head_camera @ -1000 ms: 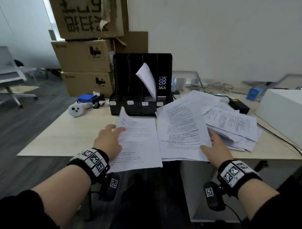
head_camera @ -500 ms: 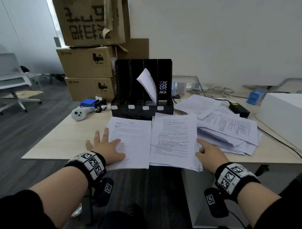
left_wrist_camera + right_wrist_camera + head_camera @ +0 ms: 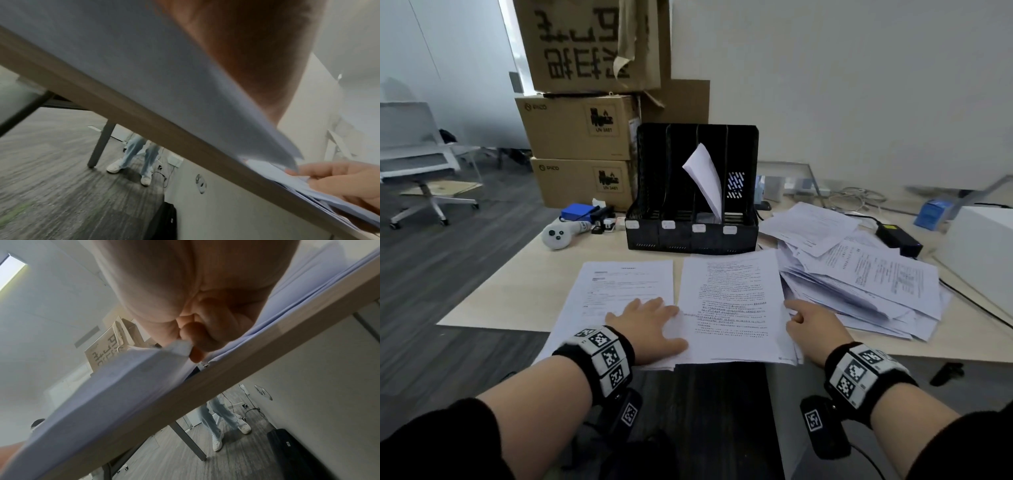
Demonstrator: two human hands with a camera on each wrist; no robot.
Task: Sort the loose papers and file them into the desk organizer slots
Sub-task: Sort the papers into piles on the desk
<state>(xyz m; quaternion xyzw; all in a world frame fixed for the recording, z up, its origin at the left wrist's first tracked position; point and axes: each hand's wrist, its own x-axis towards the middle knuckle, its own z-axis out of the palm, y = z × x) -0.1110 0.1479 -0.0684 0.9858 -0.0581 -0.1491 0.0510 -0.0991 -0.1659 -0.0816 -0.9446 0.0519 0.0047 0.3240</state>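
A black desk organizer (image 3: 691,236) with several slots stands at the back of the desk; one white sheet (image 3: 705,181) curls out of its third slot. Two printed paper stacks lie side by side before it. My left hand (image 3: 654,318) lies flat on the left stack (image 3: 619,284), fingers reaching to the edge of the middle stack (image 3: 732,301). My right hand (image 3: 796,311) is at that stack's right edge; in the right wrist view its curled fingers (image 3: 195,344) pinch the paper's corner (image 3: 179,345). A loose, messy pile of papers (image 3: 859,284) spreads out to the right.
A white box (image 3: 979,246), a black power adapter (image 3: 897,236) and cables sit at the right. A white controller (image 3: 558,234) and small blue items lie left of the organizer. Cardboard boxes (image 3: 582,130) are stacked behind. The stacks overhang the desk's near edge (image 3: 493,327).
The middle stack, lifted and slanted a second ago, now lies flat beside the left one. My left hand has slid right across the left stack to the middle stack's edge.
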